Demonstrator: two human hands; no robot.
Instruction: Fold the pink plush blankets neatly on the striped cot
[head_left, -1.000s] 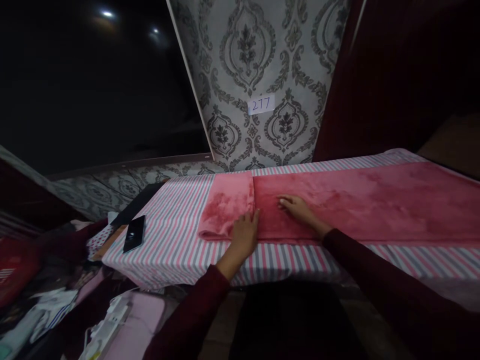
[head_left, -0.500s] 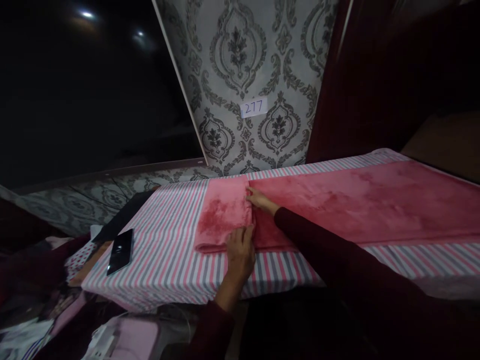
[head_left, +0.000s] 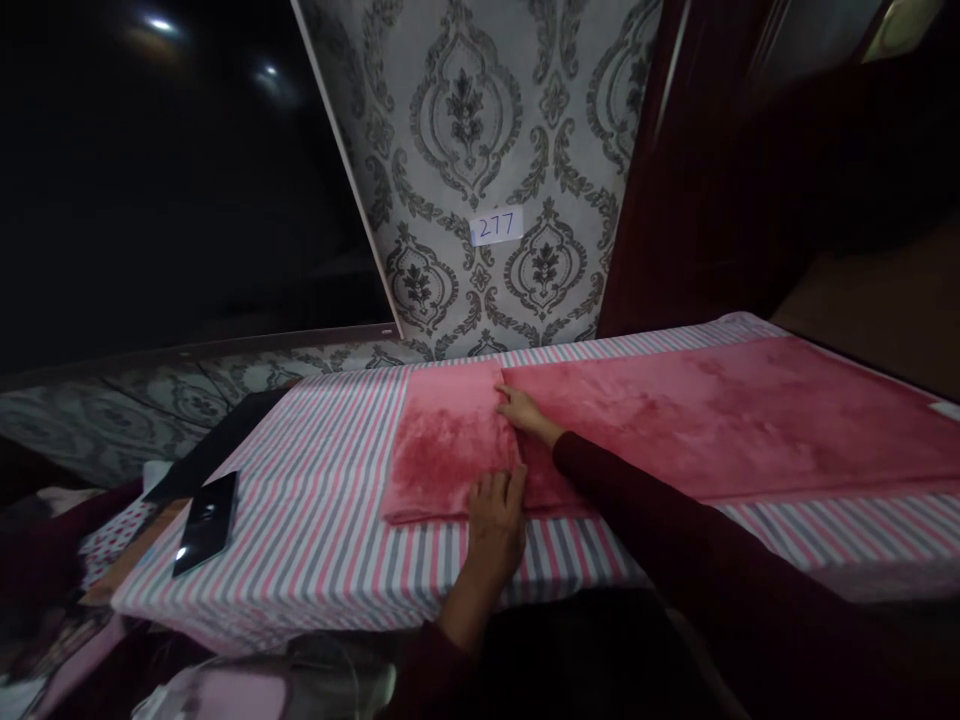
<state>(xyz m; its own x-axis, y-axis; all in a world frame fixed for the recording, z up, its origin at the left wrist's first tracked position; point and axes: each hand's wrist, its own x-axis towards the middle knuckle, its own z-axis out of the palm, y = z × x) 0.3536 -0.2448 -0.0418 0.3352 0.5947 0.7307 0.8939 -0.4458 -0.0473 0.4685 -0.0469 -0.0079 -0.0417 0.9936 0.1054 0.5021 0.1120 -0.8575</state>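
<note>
A pink plush blanket [head_left: 645, 420] lies stretched lengthwise along the table, its left end folded over into a thicker section [head_left: 450, 430]. My right hand [head_left: 525, 412] reaches across and has its fingers closed at the far part of the fold's edge. Closer to me, my left hand [head_left: 496, 520] grips the near corner of that same edge, thumb on the right side and fingers over the top. The fingertips' undersides are hidden.
A striped cloth [head_left: 315, 480] covers the table. On its left part lies a black phone [head_left: 208, 522]. A dark screen [head_left: 187, 180] stands behind at left, beside patterned wallpaper with a "277" label [head_left: 496, 227]. Clutter, including a pinkish object [head_left: 240, 695], sits below left.
Both hands have shifted a little to the right along with the fold's edge, so the folded section looks wider. The camera view has turned slightly.
</note>
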